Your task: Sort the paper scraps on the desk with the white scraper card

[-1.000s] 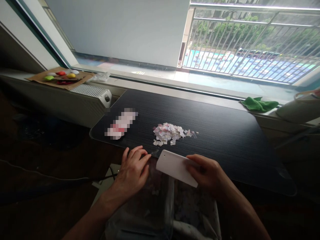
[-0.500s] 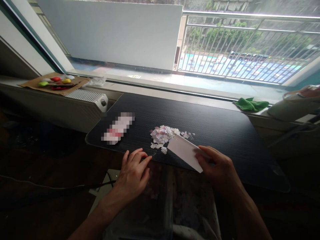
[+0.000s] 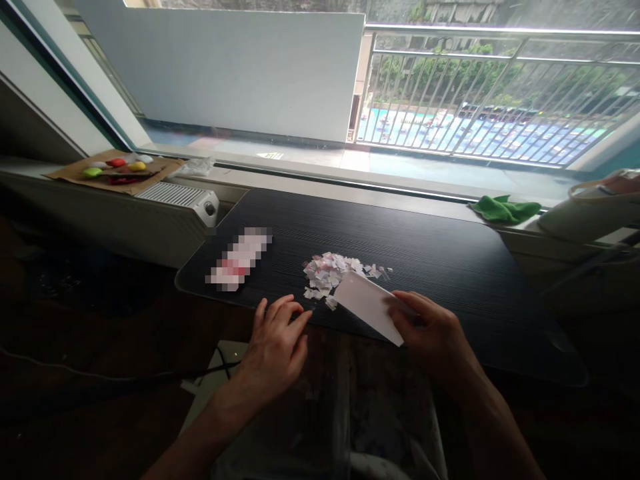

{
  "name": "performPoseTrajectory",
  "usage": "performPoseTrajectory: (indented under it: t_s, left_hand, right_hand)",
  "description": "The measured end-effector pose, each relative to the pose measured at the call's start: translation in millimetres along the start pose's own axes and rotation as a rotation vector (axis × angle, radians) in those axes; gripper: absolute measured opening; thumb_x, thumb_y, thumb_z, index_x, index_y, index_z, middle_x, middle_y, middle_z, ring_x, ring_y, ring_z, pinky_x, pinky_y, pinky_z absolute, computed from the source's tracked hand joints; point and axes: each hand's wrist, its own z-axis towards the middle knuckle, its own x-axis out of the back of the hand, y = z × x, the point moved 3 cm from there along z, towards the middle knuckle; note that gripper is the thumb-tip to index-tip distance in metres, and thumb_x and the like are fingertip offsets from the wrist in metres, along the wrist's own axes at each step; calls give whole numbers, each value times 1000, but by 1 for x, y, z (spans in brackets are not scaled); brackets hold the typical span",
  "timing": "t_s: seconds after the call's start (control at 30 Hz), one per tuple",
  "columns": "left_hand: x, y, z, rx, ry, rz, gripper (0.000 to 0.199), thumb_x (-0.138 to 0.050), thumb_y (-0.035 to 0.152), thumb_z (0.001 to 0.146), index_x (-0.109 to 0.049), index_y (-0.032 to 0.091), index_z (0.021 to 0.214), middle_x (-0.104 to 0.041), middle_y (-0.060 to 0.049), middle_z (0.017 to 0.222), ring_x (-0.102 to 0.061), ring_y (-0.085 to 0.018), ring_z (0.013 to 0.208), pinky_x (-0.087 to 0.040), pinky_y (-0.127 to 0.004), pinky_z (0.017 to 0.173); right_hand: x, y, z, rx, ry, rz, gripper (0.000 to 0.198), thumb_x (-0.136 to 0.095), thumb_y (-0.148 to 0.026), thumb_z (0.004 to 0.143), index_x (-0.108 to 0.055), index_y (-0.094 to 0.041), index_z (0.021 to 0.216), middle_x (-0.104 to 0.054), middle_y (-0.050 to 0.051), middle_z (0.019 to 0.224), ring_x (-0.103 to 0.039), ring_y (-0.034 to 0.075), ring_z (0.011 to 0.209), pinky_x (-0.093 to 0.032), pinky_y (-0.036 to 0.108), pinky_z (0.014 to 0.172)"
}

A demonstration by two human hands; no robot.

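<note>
A flat white card (image 3: 367, 303) is gripped at its right end by my right hand (image 3: 430, 327). Its left edge meets a heap of small torn paper scraps (image 3: 327, 270) on the dark table (image 3: 425, 247). At the table's near edge, my left hand (image 3: 280, 337) holds nothing, its fingers apart and slightly bent. A few scraps lie loose in front of the heap, between the hands. Left of the heap lies a pinkish-white strip with a red part (image 3: 240, 260), blurred into blocks.
A green cloth (image 3: 505, 209) lies on the sill at right, beside a pale bag (image 3: 595, 210). On the left sill, brown paper (image 3: 65, 175) bears several coloured lumps, next to a white vented box (image 3: 183, 197). Below my hands is a clear plastic container (image 3: 340, 400). A cable (image 3: 150, 375) runs at left.
My left hand has shifted slightly right, toward the scraps. The card, still in my right hand, has barely moved. The whole view has shifted a little.
</note>
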Motion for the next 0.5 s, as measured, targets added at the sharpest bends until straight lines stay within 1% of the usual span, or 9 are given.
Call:
performPoseTrajectory:
  t_s: [0.07,0.17,0.3,0.43,0.5]
  left_hand:
    - [0,3,3,-10,5,-5,37,-41,13,85,-63,14,115,-63,-13,111,-50,-31,121,-32,-65,105]
    - [-1,6,7,-27,-4,-6,37,-42,12,85,-64,14,115,-62,-14,111,-50,-32,122,-31,-66,105]
    - [-5,9,12,-56,-22,-1,37,-43,11,85,-65,14,115,-62,-14,112,-49,-32,123,-30,-66,106]
    - [-8,12,18,-82,-22,0,38,-43,11,85,-65,16,115,-61,-13,114,-48,-32,124,-29,-65,107]
    - [-11,13,22,-88,-32,6,37,-45,11,84,-66,17,115,-61,-13,116,-47,-32,124,-28,-65,108]
  right_hand:
    - [2,1,1,-15,11,-17,26,-56,-30,84,-72,-17,101,-70,4,90,-62,17,69,-47,29,66]
    - [2,1,1,-31,12,17,26,-57,-30,84,-72,-18,101,-70,4,88,-61,16,67,-48,29,66]
    - [2,-2,1,-54,-9,35,27,-56,-30,84,-73,-17,100,-72,6,92,-64,18,73,-49,29,68]
    - [11,0,-2,-132,47,7,30,-58,-34,82,-73,-16,102,-73,5,86,-63,17,65,-50,31,68]
    - [15,2,-5,-155,51,2,31,-58,-35,81,-73,-17,102,-73,5,85,-63,18,64,-50,31,68]
